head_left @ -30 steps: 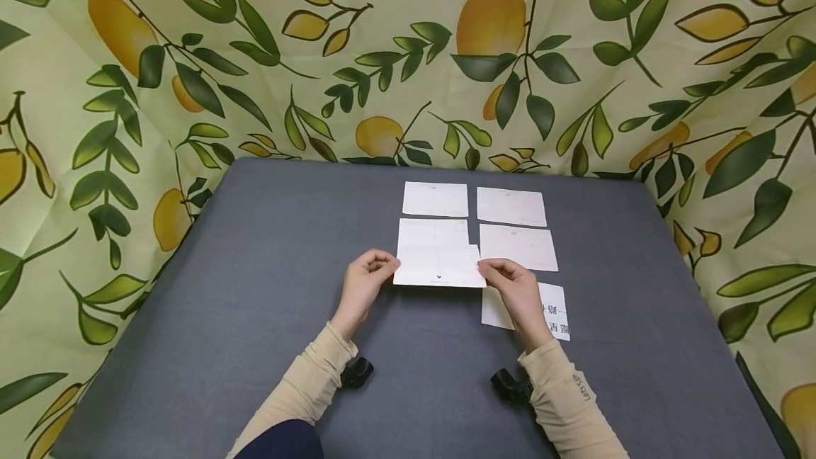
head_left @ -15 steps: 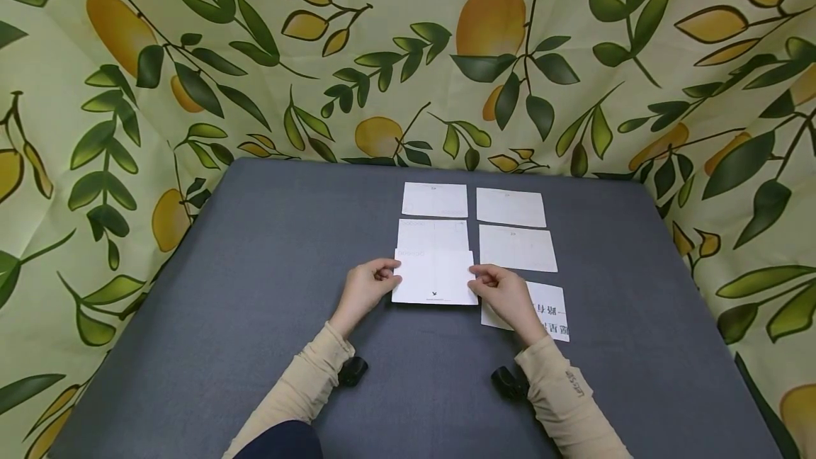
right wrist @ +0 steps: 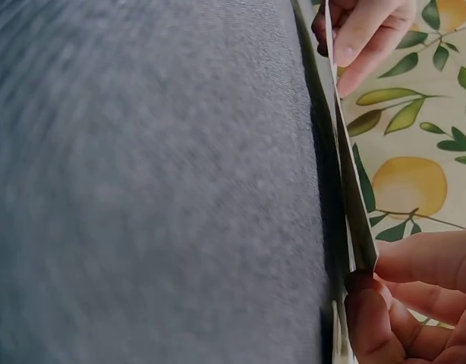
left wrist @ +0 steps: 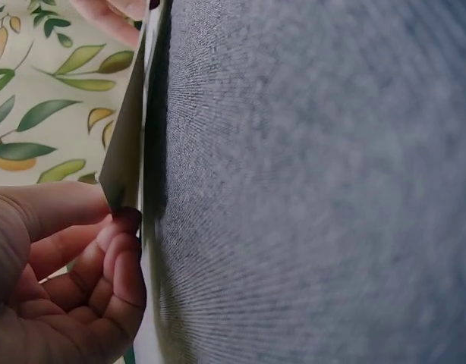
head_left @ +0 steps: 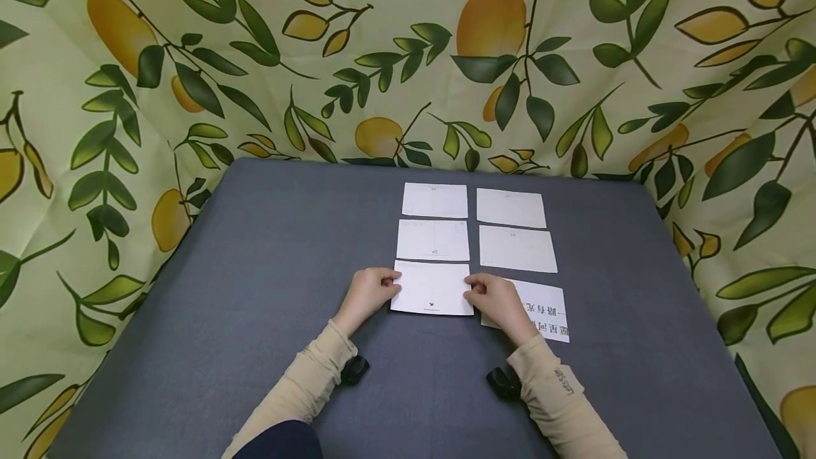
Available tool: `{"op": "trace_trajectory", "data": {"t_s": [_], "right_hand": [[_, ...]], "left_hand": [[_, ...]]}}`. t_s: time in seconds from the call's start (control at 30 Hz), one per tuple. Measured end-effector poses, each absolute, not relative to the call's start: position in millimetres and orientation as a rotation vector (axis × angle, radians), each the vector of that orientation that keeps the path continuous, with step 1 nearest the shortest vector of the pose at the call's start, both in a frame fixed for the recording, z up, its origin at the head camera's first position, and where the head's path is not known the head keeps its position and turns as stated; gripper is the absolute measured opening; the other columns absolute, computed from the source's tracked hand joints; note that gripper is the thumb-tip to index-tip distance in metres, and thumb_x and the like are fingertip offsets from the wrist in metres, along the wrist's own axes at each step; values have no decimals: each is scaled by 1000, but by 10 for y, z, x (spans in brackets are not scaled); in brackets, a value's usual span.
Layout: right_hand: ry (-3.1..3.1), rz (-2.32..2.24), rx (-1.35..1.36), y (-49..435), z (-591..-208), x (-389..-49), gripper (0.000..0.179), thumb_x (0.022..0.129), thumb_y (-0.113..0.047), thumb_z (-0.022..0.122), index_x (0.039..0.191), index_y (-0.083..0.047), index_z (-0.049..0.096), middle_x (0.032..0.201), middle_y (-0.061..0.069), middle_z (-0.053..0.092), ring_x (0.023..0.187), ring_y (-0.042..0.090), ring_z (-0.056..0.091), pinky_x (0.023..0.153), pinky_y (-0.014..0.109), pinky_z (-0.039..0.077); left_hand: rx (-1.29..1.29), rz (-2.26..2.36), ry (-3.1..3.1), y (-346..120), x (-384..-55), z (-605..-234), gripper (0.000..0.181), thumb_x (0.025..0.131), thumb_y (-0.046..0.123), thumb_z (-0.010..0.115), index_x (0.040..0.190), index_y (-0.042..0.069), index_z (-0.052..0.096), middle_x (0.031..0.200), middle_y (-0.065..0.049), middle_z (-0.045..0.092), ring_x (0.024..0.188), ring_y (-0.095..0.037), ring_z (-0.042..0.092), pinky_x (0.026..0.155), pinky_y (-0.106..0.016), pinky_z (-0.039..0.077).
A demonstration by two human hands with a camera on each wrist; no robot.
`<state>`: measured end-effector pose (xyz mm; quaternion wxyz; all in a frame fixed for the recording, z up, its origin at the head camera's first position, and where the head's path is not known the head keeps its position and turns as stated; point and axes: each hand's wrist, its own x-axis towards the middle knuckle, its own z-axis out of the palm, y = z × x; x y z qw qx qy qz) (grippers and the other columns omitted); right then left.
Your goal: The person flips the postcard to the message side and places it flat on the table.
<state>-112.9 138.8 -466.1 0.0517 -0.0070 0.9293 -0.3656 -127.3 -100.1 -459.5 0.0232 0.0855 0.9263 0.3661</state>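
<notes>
A white card [head_left: 432, 289] with a small dark mark near its lower edge is held low over the table, in front of the left column of cards. My left hand [head_left: 366, 295] pinches its left edge between thumb and fingers. On the opposite edge, my right hand [head_left: 500, 301] pinches it the same way. Both wrist views show the card [left wrist: 127, 152] nearly edge-on, its near edge raised off the cloth. Partly behind my right hand lies a card with large printed characters [head_left: 547, 310].
Beyond the held card lie two white cards, a middle one [head_left: 433, 240] and a far one [head_left: 435, 200]. The right column has a middle card [head_left: 518, 248] and a far card [head_left: 511, 208]. Grey cloth [head_left: 287, 232] covers the table; a leaf-patterned curtain [head_left: 408, 55] hangs behind.
Both hands have brought the card toward me and lowered it. It no longer overlaps the middle card of the left column, and more of the printed card shows.
</notes>
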Motion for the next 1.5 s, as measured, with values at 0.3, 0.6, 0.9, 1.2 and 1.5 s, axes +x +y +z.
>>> {"op": "trace_trajectory", "data": {"t_s": [0.3,0.6,0.9,1.2,1.5], "right_hand": [[2831,-1046,-20,1364,-4648,-1159,28,80,-9,65,107,1,67,69,4,58,59,13,46,58,24,36],[2829,-918,-56,1283,-4598,-1186,27,80,-5,64,106,2,64,64,4,55,54,13,46,51,23,36],[2801,-915,-28,1301,-4587,-1171,29,80,-7,64,108,0,62,63,4,53,52,14,45,49,24,35],[2821,-995,-8,1413,-4558,-1086,33,86,-22,63,113,-4,63,67,3,53,54,14,44,51,25,34],[2864,-1030,8,1732,-4415,-964,37,88,-25,62,117,-2,61,81,8,62,62,12,50,56,25,39]], "left_hand": [[273,1073,2847,-997,-1323,-4592,20,79,7,67,98,2,73,67,-4,65,54,-6,40,51,-16,31],[370,883,2900,-965,-1332,-4540,22,77,3,66,97,4,74,76,-9,71,56,-9,40,54,-20,34],[321,802,2924,-961,-1297,-4598,26,79,11,69,105,8,72,95,-9,73,63,-11,52,59,-26,47],[292,841,2950,-900,-1291,-4506,20,85,24,64,97,9,72,59,1,62,47,-6,47,42,-20,33],[424,981,2881,-616,-1203,-4308,34,89,29,59,113,7,65,70,-1,69,51,-5,49,46,-19,36]]}}
